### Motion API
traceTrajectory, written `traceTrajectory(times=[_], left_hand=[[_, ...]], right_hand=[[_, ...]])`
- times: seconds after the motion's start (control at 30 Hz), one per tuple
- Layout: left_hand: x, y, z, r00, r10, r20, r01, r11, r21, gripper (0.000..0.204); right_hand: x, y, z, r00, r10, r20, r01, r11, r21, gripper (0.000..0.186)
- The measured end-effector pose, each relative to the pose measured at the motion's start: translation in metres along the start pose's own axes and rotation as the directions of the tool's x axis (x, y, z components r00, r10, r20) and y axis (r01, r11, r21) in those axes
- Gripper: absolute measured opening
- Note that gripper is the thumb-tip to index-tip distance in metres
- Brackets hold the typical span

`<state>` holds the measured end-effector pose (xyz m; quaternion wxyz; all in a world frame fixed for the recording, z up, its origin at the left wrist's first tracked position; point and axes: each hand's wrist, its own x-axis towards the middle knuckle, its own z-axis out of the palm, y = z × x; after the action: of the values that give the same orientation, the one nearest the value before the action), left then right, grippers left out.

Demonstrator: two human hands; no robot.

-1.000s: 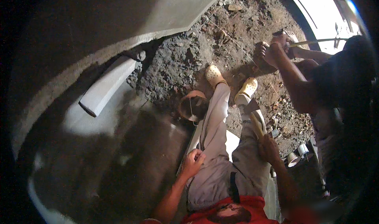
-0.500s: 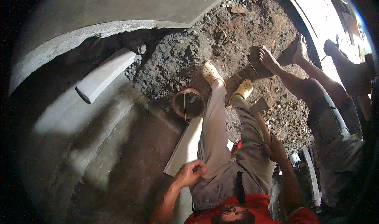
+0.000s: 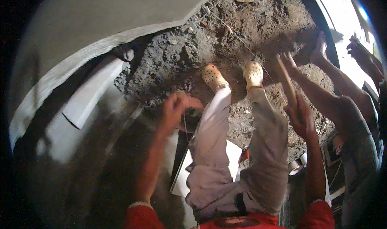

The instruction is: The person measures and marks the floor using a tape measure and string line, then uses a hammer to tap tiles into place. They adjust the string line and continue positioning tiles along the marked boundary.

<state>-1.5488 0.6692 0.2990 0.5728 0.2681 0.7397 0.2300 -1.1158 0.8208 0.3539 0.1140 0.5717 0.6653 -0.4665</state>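
Gripping a wooden handle [image 3: 287, 80] in the right hand [image 3: 301, 118], between two and three o'clock from mid-view, wrapping the fingers tightly round its near end and pointing its far end toward eleven, just beside a co-worker's foot [image 3: 291, 63] in this view. Holding the left hand [image 3: 176, 106] close to the middle, partly covering a bucket [image 3: 192, 122], bending the fingers and turning them toward three; blurring too much for telling their gap, or whether holding anything. Resting both holed shoes [image 3: 254, 73] on rubble [image 3: 161, 73], at one and two o'clock. Showing a white board [image 3: 234, 158] between the legs, near five. Looking down past a string [image 3: 242, 43], running across the rubble at one o'clock, and past a pale beam [image 3: 94, 92], lying at nine beneath a grey wall [image 3: 117, 17] at eleven. Working near the co-worker's bare legs [image 3: 342, 102] at three, and near pale cups [image 3: 295, 167] at four, lying partly behind the right forearm.
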Motion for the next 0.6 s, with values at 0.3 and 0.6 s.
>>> traceTrajectory(times=[0.3,0.6], left_hand=[[0.356,-0.021,0.098,0.944,0.041,-0.328,-0.111,0.974,-0.196,0.030],[0.413,-0.001,0.111,0.958,0.077,-0.274,-0.132,0.974,-0.186,0.024]], right_hand=[[0.282,0.127,0.106,0.974,0.040,-0.222,0.029,0.954,0.297,0.025],[0.351,0.203,0.141,0.925,-0.158,-0.347,0.170,0.985,0.005,0.029]])
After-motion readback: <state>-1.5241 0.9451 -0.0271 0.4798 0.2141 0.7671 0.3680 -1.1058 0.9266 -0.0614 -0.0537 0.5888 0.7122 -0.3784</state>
